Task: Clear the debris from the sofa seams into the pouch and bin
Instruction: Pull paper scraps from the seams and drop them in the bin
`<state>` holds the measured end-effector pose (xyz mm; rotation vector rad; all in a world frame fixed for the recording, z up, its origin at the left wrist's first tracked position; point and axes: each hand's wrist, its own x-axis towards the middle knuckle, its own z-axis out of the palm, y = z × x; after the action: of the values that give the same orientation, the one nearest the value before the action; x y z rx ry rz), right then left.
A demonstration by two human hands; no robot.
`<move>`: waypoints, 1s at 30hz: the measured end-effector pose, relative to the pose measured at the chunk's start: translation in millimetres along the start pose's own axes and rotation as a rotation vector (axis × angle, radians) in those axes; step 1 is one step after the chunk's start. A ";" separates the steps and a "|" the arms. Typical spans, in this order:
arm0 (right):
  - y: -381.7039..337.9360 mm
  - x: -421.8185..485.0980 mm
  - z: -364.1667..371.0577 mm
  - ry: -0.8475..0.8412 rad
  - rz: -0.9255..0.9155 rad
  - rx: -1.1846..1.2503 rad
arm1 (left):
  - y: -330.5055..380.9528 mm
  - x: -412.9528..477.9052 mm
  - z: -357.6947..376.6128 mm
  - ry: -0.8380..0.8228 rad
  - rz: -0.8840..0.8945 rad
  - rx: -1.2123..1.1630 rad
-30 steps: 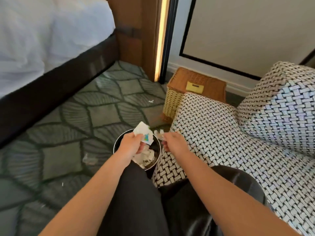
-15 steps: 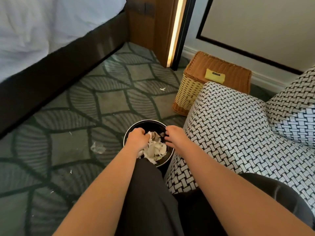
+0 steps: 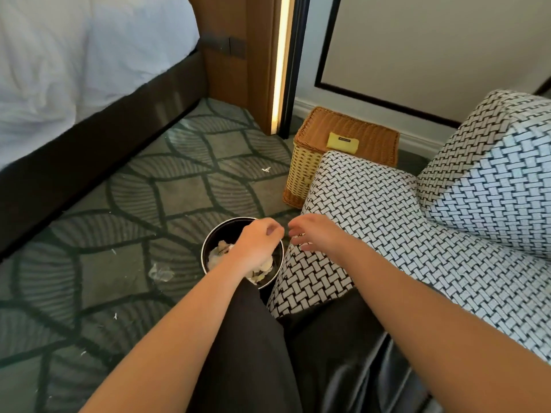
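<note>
One wicker basket beside sofa

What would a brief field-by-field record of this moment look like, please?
bin: black, round, on the carpet beside the sofa seat corner; holds crumpled paper
left hand: over the bin, fingers loosely curled, nothing visible in it
right hand: above the seat corner, fingers relaxed, empty
pouch: yellow, lying on the wicker basket
scraps: scattered on the carpet

Bright, soft light filled the room; a warm light strip glowed at 12 o'clock; frame edges bowed.
</note>
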<state>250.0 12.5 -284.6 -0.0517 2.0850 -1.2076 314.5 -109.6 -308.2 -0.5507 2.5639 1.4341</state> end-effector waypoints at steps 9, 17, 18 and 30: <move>6.6 -97.3 -79.3 0.109 -0.262 -0.307 | 86.4 -64.4 29.6 -0.194 0.264 0.026; 73.6 -188.1 -146.1 0.347 -0.324 -0.385 | 153.3 -115.6 92.1 -0.315 0.515 0.105; 88.2 -200.6 -154.8 0.374 -0.316 -0.379 | 159.7 -122.3 104.8 -0.339 0.552 0.124; 293.0 -300.3 -190.8 0.733 0.140 -0.223 | 172.1 -178.8 251.2 -0.748 0.598 0.310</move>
<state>448.0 428.7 -284.0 0.4952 2.7869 -0.9860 401.1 227.9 -250.7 0.7221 2.2861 1.0272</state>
